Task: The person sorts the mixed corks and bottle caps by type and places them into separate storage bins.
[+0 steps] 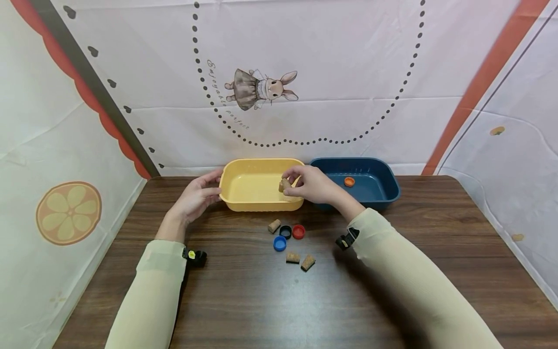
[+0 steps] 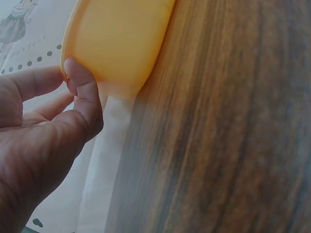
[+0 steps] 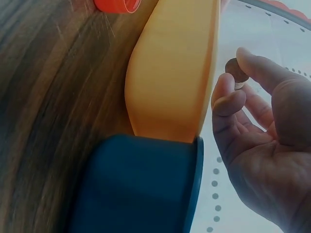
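Observation:
My right hand (image 1: 311,184) pinches a cork (image 1: 284,185) between thumb and fingertips, over the right part of the yellow bin (image 1: 261,209). In the right wrist view the round end of that cork (image 3: 236,71) faces the camera, above the bin's rim. At the bin's left end, my left hand (image 1: 196,196) holds the rim, thumb and fingers on it in the left wrist view. On the table in front lie a cork (image 1: 274,226), a black cap (image 1: 285,231), a red cap (image 1: 298,231), a blue cap (image 1: 280,243) and two more corks (image 1: 293,257) (image 1: 307,262).
A dark blue bin (image 1: 379,202) stands right beside the yellow one, with an orange cap (image 1: 349,182) inside. Both bins sit at the back of the wooden table (image 1: 244,300), close to a printed cloth (image 1: 348,72) hanging behind.

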The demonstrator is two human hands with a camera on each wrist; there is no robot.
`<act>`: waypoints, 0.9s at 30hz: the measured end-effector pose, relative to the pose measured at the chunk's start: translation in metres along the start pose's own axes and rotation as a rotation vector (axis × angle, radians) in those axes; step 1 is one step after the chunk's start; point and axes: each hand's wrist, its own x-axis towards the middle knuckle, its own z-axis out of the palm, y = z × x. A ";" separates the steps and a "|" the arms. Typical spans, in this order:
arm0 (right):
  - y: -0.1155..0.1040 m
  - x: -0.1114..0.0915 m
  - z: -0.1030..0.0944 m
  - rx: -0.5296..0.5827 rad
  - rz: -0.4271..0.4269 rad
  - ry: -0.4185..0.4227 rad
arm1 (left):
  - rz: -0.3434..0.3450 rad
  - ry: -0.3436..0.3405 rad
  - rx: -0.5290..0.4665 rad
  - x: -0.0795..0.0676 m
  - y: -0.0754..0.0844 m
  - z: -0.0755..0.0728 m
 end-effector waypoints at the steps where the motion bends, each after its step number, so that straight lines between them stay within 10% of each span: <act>1: 0.000 0.002 0.001 -0.003 0.000 -0.002 | 0.002 -0.001 0.003 0.000 0.000 0.000; 27: 0.001 0.037 0.024 -0.067 0.038 -0.035 | 0.002 0.001 -0.004 -0.001 0.000 0.000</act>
